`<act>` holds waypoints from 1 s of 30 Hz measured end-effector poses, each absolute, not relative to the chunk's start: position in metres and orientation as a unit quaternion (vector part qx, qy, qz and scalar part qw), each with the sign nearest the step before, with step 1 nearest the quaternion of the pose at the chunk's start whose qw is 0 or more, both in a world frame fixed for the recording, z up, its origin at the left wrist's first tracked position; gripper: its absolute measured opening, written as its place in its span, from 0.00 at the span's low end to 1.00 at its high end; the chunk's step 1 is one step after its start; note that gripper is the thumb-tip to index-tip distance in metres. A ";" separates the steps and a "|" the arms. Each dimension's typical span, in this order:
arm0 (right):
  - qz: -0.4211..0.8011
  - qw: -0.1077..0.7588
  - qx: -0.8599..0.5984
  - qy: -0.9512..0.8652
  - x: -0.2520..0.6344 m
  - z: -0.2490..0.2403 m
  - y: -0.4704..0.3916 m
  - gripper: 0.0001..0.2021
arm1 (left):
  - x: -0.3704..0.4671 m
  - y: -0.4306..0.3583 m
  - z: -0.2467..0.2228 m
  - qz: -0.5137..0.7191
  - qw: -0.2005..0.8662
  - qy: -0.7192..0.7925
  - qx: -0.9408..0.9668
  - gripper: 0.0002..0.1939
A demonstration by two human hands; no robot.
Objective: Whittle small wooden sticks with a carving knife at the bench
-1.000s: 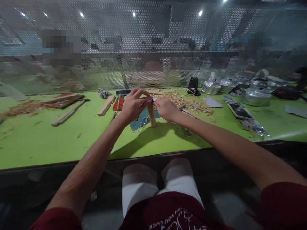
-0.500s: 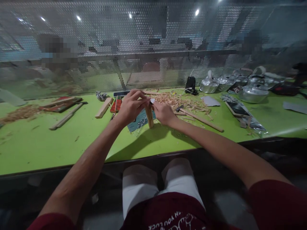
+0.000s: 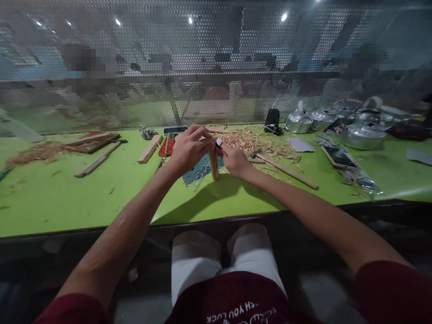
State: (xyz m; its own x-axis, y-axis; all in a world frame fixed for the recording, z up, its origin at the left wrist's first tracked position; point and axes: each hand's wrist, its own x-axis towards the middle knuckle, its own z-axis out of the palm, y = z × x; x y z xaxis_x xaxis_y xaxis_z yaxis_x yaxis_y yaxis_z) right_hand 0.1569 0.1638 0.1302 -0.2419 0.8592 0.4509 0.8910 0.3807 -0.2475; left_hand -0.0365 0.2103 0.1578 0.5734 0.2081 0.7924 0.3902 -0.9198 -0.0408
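Note:
A narrow piece of wood (image 3: 213,167) stands upright on the green table, its lower end resting on the surface. My left hand (image 3: 189,147) is closed at its top, fingertips bent over the upper end. Close against the same end, my right hand (image 3: 236,161) is closed around a small dark and white piece (image 3: 218,142); the fingers cover most of it, so its kind cannot be told. Under and behind the wood lies a teal sheet (image 3: 192,176) with clear, shiny bits on it.
Wood shavings (image 3: 240,142) are heaped behind my hands. A hammer (image 3: 288,171) lies to the right, with a phone (image 3: 339,157) and several metal kettles (image 3: 364,136) beyond. A wooden block (image 3: 150,149) and a red block (image 3: 166,146) lie left. A perforated screen (image 3: 209,58) stands behind.
The whole view has shifted slightly, so things appear a little further right. Both hands keep nearly the same hold at the top of the wood.

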 end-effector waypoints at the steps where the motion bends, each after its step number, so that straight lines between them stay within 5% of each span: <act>1: -0.021 0.263 -0.549 -0.793 0.158 0.132 0.164 0.15 | -0.037 0.210 0.158 -0.430 0.105 -0.173 -0.880 0.13; 30: 0.107 0.471 -0.524 -0.701 0.154 0.115 0.134 0.18 | -0.030 0.201 0.131 -0.519 0.061 -0.257 -0.813 0.17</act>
